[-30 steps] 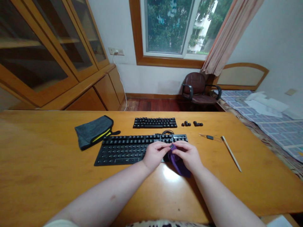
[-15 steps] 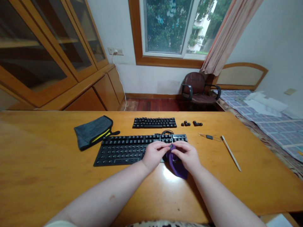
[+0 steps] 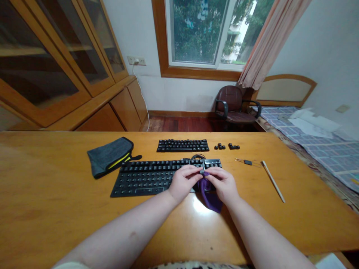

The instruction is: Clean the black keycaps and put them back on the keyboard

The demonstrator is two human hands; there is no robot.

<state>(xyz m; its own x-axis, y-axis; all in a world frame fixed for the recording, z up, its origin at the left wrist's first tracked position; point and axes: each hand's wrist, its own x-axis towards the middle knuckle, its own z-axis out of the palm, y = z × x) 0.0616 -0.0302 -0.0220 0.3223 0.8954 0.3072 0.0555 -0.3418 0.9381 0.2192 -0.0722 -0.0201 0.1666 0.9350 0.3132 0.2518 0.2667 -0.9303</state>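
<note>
Both my hands meet just in front of the right end of a black keyboard (image 3: 148, 178) on the wooden table (image 3: 56, 194). My left hand (image 3: 183, 183) pinches a small dark keycap (image 3: 202, 172) with its fingertips. My right hand (image 3: 223, 184) is closed on a purple cloth (image 3: 209, 198) that hangs down onto the table and presses against the keycap. The two hands touch at the fingertips.
A row of removed black keycaps (image 3: 183, 145) lies behind the keyboard, with two small keycap groups (image 3: 227, 147) to its right. A grey pouch with a yellow zip (image 3: 110, 157) lies left. A wire key puller (image 3: 244, 162) and a thin stick (image 3: 273, 182) lie right. Chair and bed beyond.
The cloth has shifted slightly up and left in my right hand, bunching closer to the keycap. My hands stay in the same place.
</note>
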